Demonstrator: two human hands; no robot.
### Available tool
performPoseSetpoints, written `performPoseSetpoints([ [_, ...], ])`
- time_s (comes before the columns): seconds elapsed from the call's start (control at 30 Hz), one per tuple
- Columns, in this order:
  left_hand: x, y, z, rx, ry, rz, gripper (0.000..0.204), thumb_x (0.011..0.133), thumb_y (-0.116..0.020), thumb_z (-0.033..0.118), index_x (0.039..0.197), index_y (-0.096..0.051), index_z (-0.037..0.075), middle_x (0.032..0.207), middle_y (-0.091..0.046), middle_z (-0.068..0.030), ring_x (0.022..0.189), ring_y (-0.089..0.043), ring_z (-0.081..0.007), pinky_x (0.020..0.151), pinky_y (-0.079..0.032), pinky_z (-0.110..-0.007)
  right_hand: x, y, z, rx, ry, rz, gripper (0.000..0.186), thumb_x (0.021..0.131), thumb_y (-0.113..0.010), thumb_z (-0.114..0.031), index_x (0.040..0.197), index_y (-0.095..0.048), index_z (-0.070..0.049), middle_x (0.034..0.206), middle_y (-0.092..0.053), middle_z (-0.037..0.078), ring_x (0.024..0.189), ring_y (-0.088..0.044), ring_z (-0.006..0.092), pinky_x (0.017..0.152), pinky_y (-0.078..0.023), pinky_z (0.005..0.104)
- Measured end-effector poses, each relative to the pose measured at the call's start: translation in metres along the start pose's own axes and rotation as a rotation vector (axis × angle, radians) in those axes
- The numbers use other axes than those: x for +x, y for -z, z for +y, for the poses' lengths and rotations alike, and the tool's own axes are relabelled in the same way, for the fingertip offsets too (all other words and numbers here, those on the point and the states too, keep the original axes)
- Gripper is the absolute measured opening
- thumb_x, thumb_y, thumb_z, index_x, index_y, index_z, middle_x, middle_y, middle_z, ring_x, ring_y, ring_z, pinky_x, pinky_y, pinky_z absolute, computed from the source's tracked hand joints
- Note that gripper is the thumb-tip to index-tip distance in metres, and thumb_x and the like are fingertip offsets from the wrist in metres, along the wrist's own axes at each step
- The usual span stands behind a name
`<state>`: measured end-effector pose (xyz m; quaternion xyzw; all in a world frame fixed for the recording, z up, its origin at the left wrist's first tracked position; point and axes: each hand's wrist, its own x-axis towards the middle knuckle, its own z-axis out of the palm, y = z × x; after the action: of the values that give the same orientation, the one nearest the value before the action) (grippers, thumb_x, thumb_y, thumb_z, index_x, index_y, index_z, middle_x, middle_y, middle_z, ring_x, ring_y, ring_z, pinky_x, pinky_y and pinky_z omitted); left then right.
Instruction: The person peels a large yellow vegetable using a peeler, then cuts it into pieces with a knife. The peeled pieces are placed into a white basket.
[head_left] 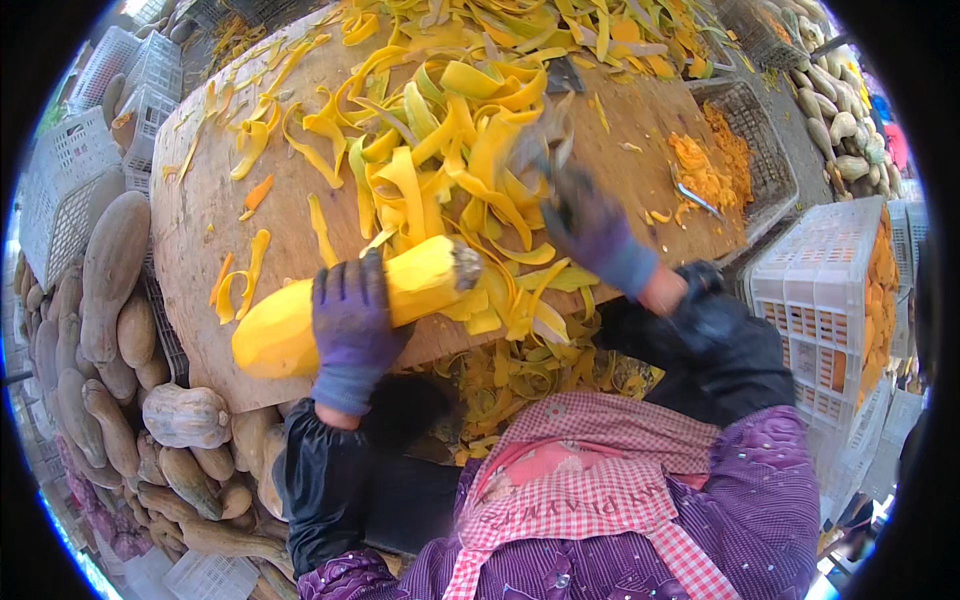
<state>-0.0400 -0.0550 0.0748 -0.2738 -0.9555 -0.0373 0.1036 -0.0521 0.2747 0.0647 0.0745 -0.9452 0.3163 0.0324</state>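
Observation:
A long peeled yellow squash [290,322] lies on the round wooden board [210,190], its stem end pointing right. My left hand [350,325], in a purple glove, is clamped over the squash's middle. My right hand [585,225], also gloved, is raised above the pile of yellow peel strips [440,150] and grips a peeler [540,145] that is blurred by motion. The peeler is off the squash, up and to the right of its stem end.
Unpeeled grey-brown squashes [110,330] are heaped at the left. White plastic crates [830,290] with orange pieces stand at the right. A dark basket [770,170] holds orange pulp. More squashes [830,100] lie at the far right. Peels litter the ground below the board.

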Motion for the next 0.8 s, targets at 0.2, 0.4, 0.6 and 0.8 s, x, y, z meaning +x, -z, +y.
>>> performPoseSetpoints([
  [0.2, 0.000, 0.013, -0.039, 0.010, 0.239, 0.058, 0.093, 0.059, -0.088, 0.034, 0.137, -0.049, 0.001, 0.110, -0.063, -0.0157, 0.100, -0.061, -0.0365, 0.093, -0.046, -0.046, -0.039, -0.054, 0.000, -0.396, 0.895, -0.329, 0.062, 0.090, -0.054, -0.017, 0.150, -0.044, -0.030, 0.137, -0.051, 0.013, 0.096, -0.064, 0.0299, 0.086, -0.054, 0.0423],
  [0.4, 0.012, 0.021, -0.052, -0.016, 0.331, 0.066, 0.100, 0.057, -0.090, 0.033, 0.141, -0.045, 0.002, 0.112, -0.063, -0.0165, 0.099, -0.061, -0.0370, 0.089, -0.047, -0.047, 0.159, -0.126, 0.010, 0.118, 0.743, -0.158, 0.058, 0.094, -0.046, -0.012, 0.150, -0.044, -0.030, 0.143, -0.048, 0.013, 0.115, -0.060, 0.0382, 0.099, -0.051, 0.0453],
  [0.6, 0.039, 0.017, -0.018, -0.086, 0.266, -0.085, 0.098, 0.060, -0.084, 0.037, 0.141, -0.044, -0.001, 0.100, -0.061, -0.0154, 0.090, -0.060, -0.0350, 0.084, -0.047, -0.045, 0.351, -0.074, 0.015, -0.631, 0.450, 0.409, 0.052, 0.097, -0.048, -0.014, 0.147, -0.044, -0.024, 0.137, -0.056, 0.019, 0.113, -0.063, 0.0387, 0.098, -0.050, 0.0455],
  [0.8, 0.066, -0.004, 0.019, -0.055, 0.096, -0.508, 0.101, 0.064, -0.085, 0.037, 0.146, -0.040, -0.001, 0.104, -0.064, -0.0157, 0.094, -0.063, -0.0339, 0.088, -0.047, -0.044, 0.252, 0.017, 0.073, -0.364, 0.338, 0.484, 0.057, 0.094, -0.056, -0.022, 0.149, -0.044, -0.025, 0.136, -0.056, 0.016, 0.116, -0.061, 0.0355, 0.094, -0.052, 0.0450],
])
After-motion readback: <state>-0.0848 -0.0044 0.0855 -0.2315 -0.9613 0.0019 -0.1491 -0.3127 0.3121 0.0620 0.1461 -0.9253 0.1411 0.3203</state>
